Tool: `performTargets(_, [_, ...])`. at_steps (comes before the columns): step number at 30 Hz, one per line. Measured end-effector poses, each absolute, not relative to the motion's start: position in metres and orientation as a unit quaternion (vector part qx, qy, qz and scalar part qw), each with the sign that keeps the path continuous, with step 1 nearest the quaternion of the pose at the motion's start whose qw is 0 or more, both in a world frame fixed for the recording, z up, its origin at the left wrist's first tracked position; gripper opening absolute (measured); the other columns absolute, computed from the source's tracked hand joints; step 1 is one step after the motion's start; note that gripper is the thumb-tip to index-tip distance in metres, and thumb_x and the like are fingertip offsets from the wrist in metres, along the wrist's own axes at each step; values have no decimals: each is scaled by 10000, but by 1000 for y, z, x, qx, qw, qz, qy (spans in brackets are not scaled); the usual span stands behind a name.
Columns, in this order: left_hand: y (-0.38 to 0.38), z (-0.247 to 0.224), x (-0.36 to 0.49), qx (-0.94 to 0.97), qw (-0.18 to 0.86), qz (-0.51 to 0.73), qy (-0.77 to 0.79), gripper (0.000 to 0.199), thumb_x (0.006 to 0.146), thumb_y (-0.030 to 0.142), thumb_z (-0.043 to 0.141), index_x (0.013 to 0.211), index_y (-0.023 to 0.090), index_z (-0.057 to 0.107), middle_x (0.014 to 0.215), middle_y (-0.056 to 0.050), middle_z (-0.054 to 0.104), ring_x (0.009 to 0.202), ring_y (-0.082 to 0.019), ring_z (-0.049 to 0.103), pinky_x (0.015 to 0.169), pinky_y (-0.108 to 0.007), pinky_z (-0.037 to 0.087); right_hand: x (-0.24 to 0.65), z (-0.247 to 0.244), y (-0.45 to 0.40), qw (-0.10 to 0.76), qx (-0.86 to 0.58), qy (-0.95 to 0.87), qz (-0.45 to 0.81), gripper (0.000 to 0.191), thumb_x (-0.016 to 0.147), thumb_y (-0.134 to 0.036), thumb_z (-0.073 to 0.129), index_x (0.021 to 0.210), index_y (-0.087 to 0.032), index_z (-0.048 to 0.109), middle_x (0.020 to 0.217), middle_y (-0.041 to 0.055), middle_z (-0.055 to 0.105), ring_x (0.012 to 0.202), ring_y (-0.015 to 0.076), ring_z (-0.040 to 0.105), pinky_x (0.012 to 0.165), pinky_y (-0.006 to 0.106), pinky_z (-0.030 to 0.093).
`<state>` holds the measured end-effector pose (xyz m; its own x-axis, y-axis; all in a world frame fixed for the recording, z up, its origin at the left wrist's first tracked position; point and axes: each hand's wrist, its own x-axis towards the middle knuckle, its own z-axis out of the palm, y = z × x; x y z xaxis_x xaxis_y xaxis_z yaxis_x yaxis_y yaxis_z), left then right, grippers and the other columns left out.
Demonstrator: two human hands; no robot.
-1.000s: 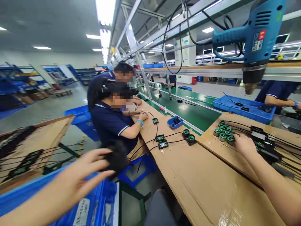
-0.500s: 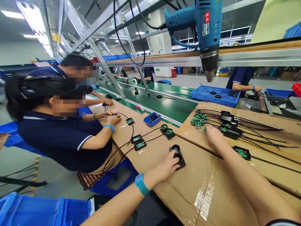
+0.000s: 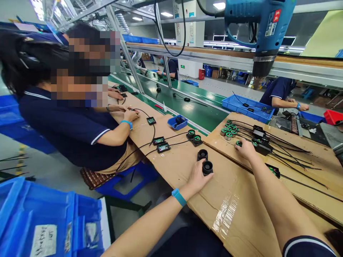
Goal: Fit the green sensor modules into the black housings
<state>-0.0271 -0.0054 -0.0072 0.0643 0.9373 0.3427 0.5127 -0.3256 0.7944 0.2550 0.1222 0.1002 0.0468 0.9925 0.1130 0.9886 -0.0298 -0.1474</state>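
Item 1: black twin-cup housing (image 3: 207,168), upright on the near part of the cardboard-covered table (image 3: 184,167). The left hand (image 3: 197,179) has its grip curled round the nearer cup.

Item 2: round green-topped part (image 3: 238,143), on the table's right-hand section, in the closely pinched grip of the right hand (image 3: 246,150). Whether it is lifted, and which cable serves it, cannot be told.

Item 3: cluster of similar round parts (image 3: 228,136), just left of item 2; black boxes (image 3: 263,147) to its right, with cables running right.

Item 4: second twin housing (image 3: 197,140), farther off, holding green-topped parts; cables lead left to open boxes (image 3: 163,147).

Hazards: crossing cables could snag if item 2 is pulled, dragging boxes or straining joints. A fingertip pinch might slip on its small rim. The seam between table sections could catch a trailing cable. A loose left grip could let the housing skid.
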Motion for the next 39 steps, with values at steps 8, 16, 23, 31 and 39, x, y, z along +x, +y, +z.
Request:
performTargets(8, [-18,-6,-13,711,225,432,506,556,752,332,826,1219,215,549,1161,-105,639,1134,-319,596,995,-521,489,226,82,31,172,-698,-694,52,420,876,-523,648,1147,-203,673,1040,102,730,967,281,677,842,374,514])
performTargets(16, [-23,-13,-22,707,276,443,477,505,841,275,734,1288,212,508,1254,-111,632,1197,-283,599,1050,-468,486,179,15,-90,278,-675,-677,91,363,900,-517,641,1131,-238,623,1010,118,686,911,311,669,832,499,561])
performTargets(23, [-22,-9,-21,705,290,440,474,520,827,300,759,1280,202,523,1242,-121,645,1189,-289,614,1042,-470,495,201,21,-89,275,-572,-766,100,358,999,-365,522,1289,-192,640,1345,148,627,1218,298,623,1046,500,527])
performTargets(31, [-23,-3,-20,716,284,440,461,540,790,276,794,1258,207,533,1242,-116,645,1184,-293,610,1046,-484,490,208,19,-84,241,-554,-786,131,424,972,-352,561,1344,-156,612,1345,154,632,1206,276,639,1049,451,533])
performTargets(39, [-25,0,-22,744,278,444,415,498,845,229,728,1296,204,518,1263,-120,627,1203,-288,580,1070,-508,477,179,60,-81,418,-601,-679,47,448,895,-452,684,1245,-172,691,1004,95,749,815,217,703,806,371,600])
